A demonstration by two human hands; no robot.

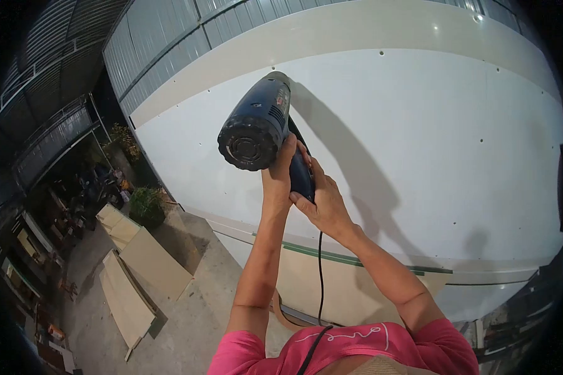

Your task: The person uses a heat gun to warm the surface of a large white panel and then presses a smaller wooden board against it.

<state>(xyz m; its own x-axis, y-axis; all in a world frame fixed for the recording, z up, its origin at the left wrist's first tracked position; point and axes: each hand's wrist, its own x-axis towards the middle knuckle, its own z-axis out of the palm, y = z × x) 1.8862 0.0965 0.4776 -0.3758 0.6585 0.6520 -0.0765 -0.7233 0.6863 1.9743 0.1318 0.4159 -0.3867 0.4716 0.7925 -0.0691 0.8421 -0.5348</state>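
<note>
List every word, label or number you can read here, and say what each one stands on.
"one": white cursive lettering on the pink shirt; this is a best reading and it is not sharp.
Red label on the power tool, held by the left hand and right hand: too small and blurred to read.
White wall panel: no writing.

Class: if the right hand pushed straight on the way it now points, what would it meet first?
The right hand grips the blue corded power tool; beyond that, probably the white wall panel, though depth is unclear.
</note>
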